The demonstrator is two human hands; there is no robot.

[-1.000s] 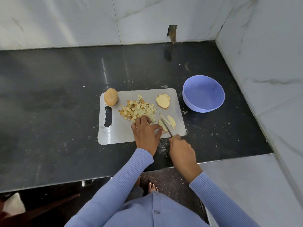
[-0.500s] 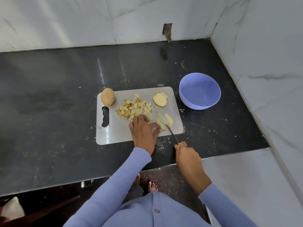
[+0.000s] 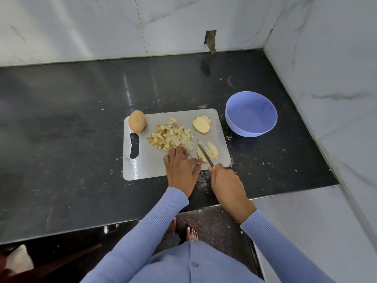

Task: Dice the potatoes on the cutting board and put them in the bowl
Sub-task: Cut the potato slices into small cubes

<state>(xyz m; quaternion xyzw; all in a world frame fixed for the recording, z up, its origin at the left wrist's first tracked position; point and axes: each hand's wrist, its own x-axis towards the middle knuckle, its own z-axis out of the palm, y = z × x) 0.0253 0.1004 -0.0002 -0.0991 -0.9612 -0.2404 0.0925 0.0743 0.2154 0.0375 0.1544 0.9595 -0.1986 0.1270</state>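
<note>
A grey cutting board (image 3: 155,168) lies on the black worktop (image 3: 61,139), with its slotted handle at the 9 o'clock end. At the board's 10 o'clock corner rests a whole unpeeled potato (image 3: 137,121). A heap of diced potato (image 3: 172,136) sits near the middle of the board, slightly toward 12 o'clock. At about 2 o'clock on the board lie a couple of flat round potato slices (image 3: 201,124), one overlapping the other. At roughly 4 o'clock lie the slices being cut (image 3: 211,149), already split into a few long strips.

The left hand (image 3: 181,170) rests on the board at 6 o'clock, its fingers curled down; the fingertips (image 3: 199,160) press on the near end of those strips, and the knuckles touch the near edge of the diced heap. The right hand (image 3: 226,183) is closed round the handle of a knife (image 3: 205,155), of which only a yellow bit shows at the hand; the thin blade points toward 11 o'clock and lies across the strips, just beside the left fingertips.

A lilac bowl (image 3: 251,114) stands on the worktop at 3 o'clock from the board, close to its corner but apart from it; its inside shows no potato. Pale crumbs are scattered over the worktop around the board's 4 o'clock side. Both arms wear ribbed lilac sleeves (image 3: 163,217).
</note>
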